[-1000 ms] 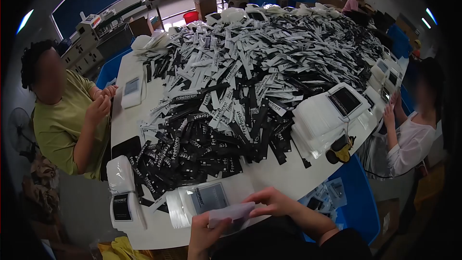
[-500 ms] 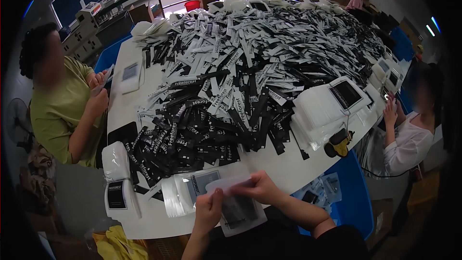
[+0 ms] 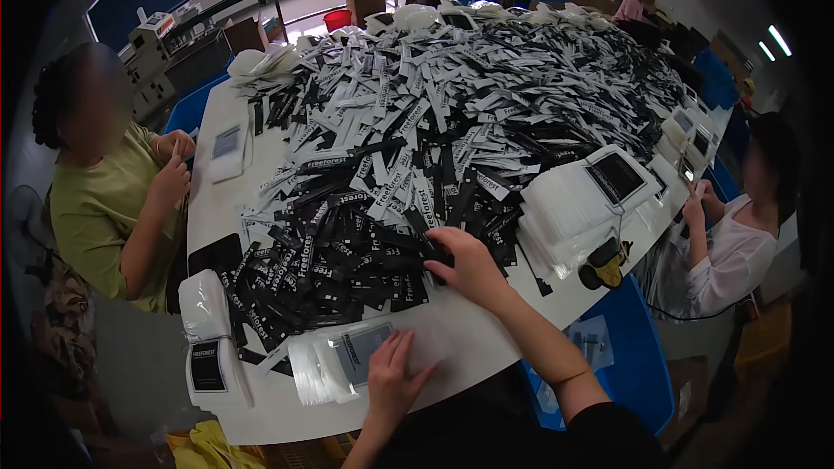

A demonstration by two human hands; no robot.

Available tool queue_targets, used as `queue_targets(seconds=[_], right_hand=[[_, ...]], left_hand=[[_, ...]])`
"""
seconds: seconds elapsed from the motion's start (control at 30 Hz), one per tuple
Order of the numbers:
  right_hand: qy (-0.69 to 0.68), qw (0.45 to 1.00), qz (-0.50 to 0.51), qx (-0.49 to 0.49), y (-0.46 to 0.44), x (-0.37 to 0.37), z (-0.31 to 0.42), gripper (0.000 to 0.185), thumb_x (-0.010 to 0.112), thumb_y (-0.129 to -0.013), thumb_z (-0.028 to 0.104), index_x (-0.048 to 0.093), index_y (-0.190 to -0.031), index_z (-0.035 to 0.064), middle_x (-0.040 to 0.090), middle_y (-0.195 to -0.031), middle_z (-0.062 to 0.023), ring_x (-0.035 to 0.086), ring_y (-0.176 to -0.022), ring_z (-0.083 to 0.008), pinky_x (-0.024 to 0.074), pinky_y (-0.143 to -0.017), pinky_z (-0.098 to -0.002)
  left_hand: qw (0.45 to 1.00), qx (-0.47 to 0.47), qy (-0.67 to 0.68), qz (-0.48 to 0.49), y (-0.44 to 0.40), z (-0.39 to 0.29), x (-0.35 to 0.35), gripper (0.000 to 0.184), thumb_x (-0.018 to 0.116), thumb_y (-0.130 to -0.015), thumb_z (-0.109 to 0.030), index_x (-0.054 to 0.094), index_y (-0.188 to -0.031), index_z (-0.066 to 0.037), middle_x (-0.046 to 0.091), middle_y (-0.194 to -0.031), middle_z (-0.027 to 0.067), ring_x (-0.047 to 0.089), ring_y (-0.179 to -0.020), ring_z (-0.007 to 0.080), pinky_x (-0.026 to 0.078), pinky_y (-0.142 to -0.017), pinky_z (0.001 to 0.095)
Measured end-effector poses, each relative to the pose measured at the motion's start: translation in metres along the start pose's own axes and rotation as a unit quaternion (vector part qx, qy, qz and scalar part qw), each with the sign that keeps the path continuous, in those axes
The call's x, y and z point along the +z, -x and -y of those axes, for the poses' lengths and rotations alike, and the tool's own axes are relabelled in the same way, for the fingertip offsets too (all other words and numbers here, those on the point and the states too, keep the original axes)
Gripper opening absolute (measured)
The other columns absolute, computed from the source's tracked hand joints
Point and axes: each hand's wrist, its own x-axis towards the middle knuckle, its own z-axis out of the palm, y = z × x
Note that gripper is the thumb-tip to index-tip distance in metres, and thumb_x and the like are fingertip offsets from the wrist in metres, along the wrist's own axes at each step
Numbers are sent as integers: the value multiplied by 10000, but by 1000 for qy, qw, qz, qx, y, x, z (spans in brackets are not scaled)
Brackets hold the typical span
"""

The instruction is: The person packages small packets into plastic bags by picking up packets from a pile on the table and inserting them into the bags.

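Note:
My left hand (image 3: 397, 375) rests at the near table edge, fingers spread over the right end of a fanned stack of clear bags (image 3: 326, 365) with a grey printed panel. My right hand (image 3: 465, 267) reaches over the near side of a heap of black and white printed strips (image 3: 382, 200). Its thumb and fingertips are at a black strip, and whether they grip it is hard to tell. A thin translucent bag (image 3: 430, 339), blurred, lies beside my left hand.
Bundled bags (image 3: 208, 365) lie at the left corner, a larger bag stack (image 3: 573, 200) at the right, beside a black and yellow tool (image 3: 606, 264). A blue bin (image 3: 638, 365) stands below the table. Co-workers sit left (image 3: 113, 208) and right (image 3: 738, 243).
The translucent bag has gone from between my hands down to the table area. My right hand has moved forward to the strips; my left hand has opened over the stack.

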Motion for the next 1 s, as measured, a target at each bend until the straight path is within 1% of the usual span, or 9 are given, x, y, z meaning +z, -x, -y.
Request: queue_targets(seconds=[0.1, 0.27, 0.37, 0.43, 0.6, 0.7, 0.83, 0.9, 1.0], right_hand=[[95, 991, -78, -43, -25, 34, -21, 399, 652, -726, 88, 526, -1087, -24, 600, -957, -179, 586, -827, -350, 479, -754, -380], [-47, 993, -70, 88, -47, 29, -29, 290, 534, -747, 84, 499, -1003, -45, 552, -878, -204, 561, -785, -388, 460, -680, -441], [110, 978, -172, 47, -64, 39, -38, 368, 568, -757, 162, 496, -1064, -27, 574, -906, -214, 582, -806, -389, 483, -688, -426], [155, 973, -120, 120, -69, 36, -35, 407, 598, -736, 203, 508, -1057, -29, 592, -891, -224, 591, -815, -382, 489, -707, -425], [-147, 970, -164, 105, -50, 14, -24, 232, 605, -734, 168, 546, -830, -34, 581, -696, -106, 585, -626, -203, 456, -601, -322], [-458, 863, -182, 112, -3, -1, 5, 130, 559, -766, 50, 472, -855, 13, 490, -645, -22, 482, -588, -92, 409, -557, -238], [-433, 882, -181, 39, 69, 14, -8, 115, 532, -789, 25, 437, -852, 38, 458, -695, -9, 460, -543, -99, 401, -558, -224], [-382, 875, -188, 230, 88, 17, -10, 125, 568, -823, 63, 443, -819, 52, 440, -655, -1, 410, -501, -80, 365, -489, -218], [-451, 823, -301, 171, 108, 24, -3, 123, 549, -870, 100, 465, -801, 43, 461, -627, -3, 423, -492, -69, 357, -458, -220]], left_hand=[[999, 3, 34, -25, 10, 12, 0, 430, 700, -714, -173, 563, -1085, -3, 557, -1123, 202, 520, -1077, 334, 431, -887, 394], [946, -268, 177, -51, 18, 11, -10, 255, 510, -772, -91, 578, -992, 20, 611, -793, 166, 597, -686, 276, 472, -604, 341], [973, -113, 154, -129, 4, 17, -7, 202, 506, -777, -126, 592, -891, 17, 556, -636, 134, 536, -522, 205, 432, -513, 318], [971, -148, 163, -90, -2, 11, -21, 187, 508, -777, -132, 591, -845, 21, 543, -617, 129, 519, -507, 181, 420, -494, 306], [950, -250, 187, -21, -10, 19, -42, 187, 526, -775, -141, 578, -748, 36, 518, -554, 115, 478, -467, 142, 383, -457, 285], [941, -279, 187, 48, -11, 25, -44, 205, 546, -766, -160, 572, -706, 34, 501, -508, 109, 471, -449, 142, 371, -452, 276], [947, -257, 186, 44, -12, 12, -46, 201, 549, -768, -153, 561, -692, 33, 478, -479, 92, 441, -440, 114, 354, -443, 265], [957, -237, 162, 30, -9, 3, -47, 202, 549, -775, -150, 558, -688, 32, 473, -479, 85, 429, -445, 100, 345, -439, 261], [957, -223, 148, 107, 2, -2, -49, 220, 562, -795, -144, 535, -664, 31, 443, -474, 52, 391, -460, 69, 312, -428, 251]])
